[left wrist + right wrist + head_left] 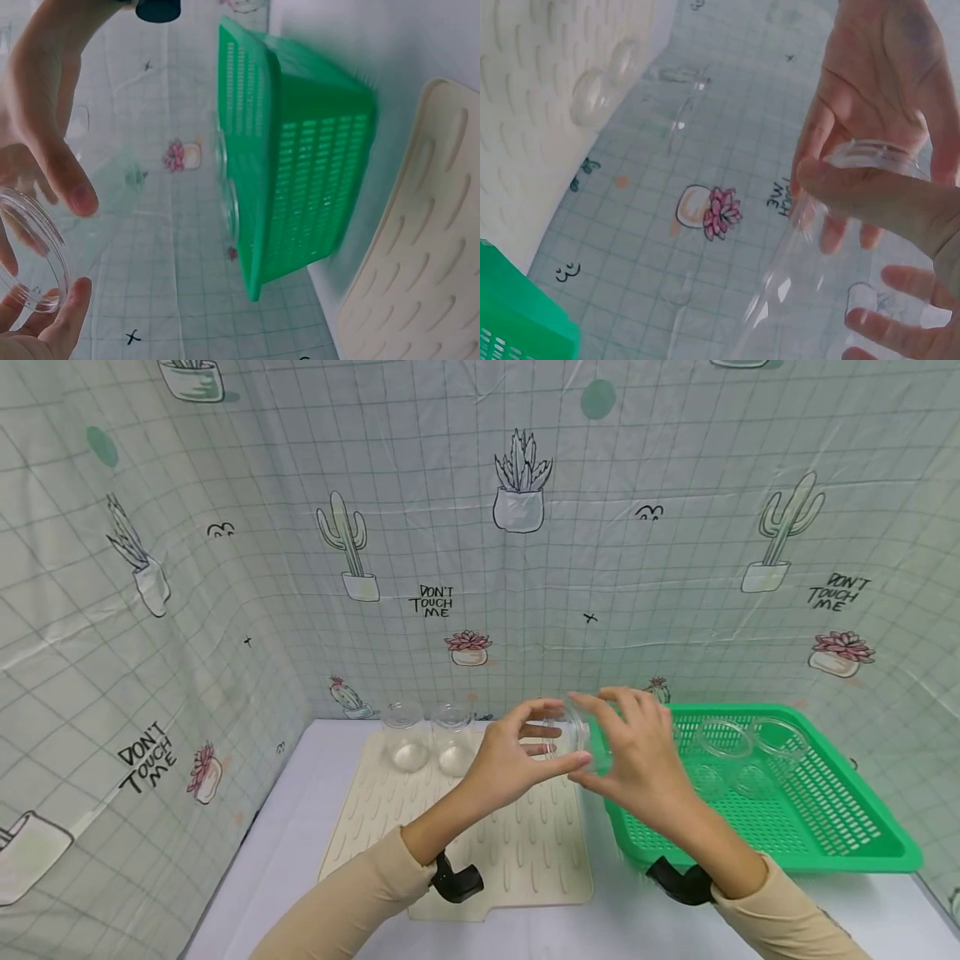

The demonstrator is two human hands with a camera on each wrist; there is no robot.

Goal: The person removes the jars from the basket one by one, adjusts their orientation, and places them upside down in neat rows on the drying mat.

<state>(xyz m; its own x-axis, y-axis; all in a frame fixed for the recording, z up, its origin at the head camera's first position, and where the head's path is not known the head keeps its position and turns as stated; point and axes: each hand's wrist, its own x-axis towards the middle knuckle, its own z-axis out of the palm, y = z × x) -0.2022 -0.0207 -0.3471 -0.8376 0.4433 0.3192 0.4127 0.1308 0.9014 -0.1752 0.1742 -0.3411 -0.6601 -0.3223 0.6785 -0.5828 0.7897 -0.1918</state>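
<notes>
ok so from where I'm standing, there's a clear jar (573, 737) being held up in the air, tipped well off upright, near the gap between the cream mat (517, 839) on the left and the green basket (772, 863) on the right. Both hands are on it: the left hand (512, 752) has fingers and thumb curled round the left side, the right hand (639, 756) grips the right side the same way. Can't tell which end is the mouth, it's that see-through.

Handling-wise, my guess is it's pretty light and stiff, with smooth walls that'd get slippery with damp fingers. Glass or hard plastic? No clue from here, so I'd treat it as breakable. I'd wrap the fingers round the body just below the rim, thumb opposite, and not squeeze the lip itself. Two hands seems sensible.

Two matching jars (407, 743) stand side by side at the far left of the mat, and at least two more (720, 762) sit in the basket. It's all on a white bench (302, 814), so the clear edges are easy to lose sight of.
</notes>
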